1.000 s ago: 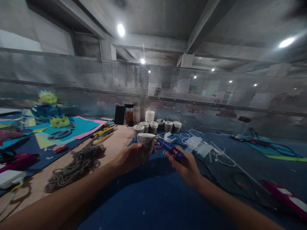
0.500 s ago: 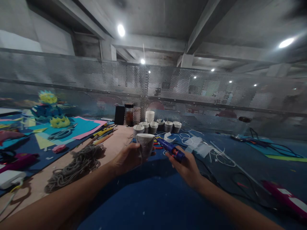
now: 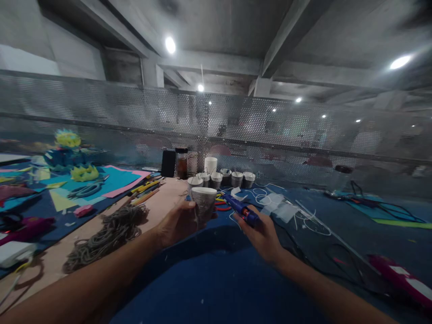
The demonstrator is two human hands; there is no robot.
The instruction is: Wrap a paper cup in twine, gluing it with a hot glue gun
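Observation:
My left hand [image 3: 180, 222] is wrapped round a paper cup [image 3: 204, 204] whose side is covered in grey cord and whose rim is white. The cup is held off the table, its rim upward. To its right, my right hand [image 3: 261, 231] grips a blue hot glue gun [image 3: 241, 209], the nozzle aimed toward the cup but apart from it. Several similar grey cord-covered cups [image 3: 237, 179] stand in a row behind, near a stack of white paper cups [image 3: 211, 164]. Behind the held cup lie scissors or pliers with red and yellow handles [image 3: 222, 206], partly hidden.
A tangle of grey cord [image 3: 108, 236] lies left on a pinkish board. Beyond it are pencils [image 3: 145, 193], coloured paper [image 3: 114, 180] and scissors [image 3: 86, 190]. White string [image 3: 261, 195] and plastic sheet [image 3: 280, 207] lie right. A magenta tool [image 3: 401, 279] sits far right. Perforated metal panels stand behind.
The glue gun's nozzle has drawn slightly right, away from the cup's rim, widening the gap. The left hand still holds the cup in nearly the same spot.

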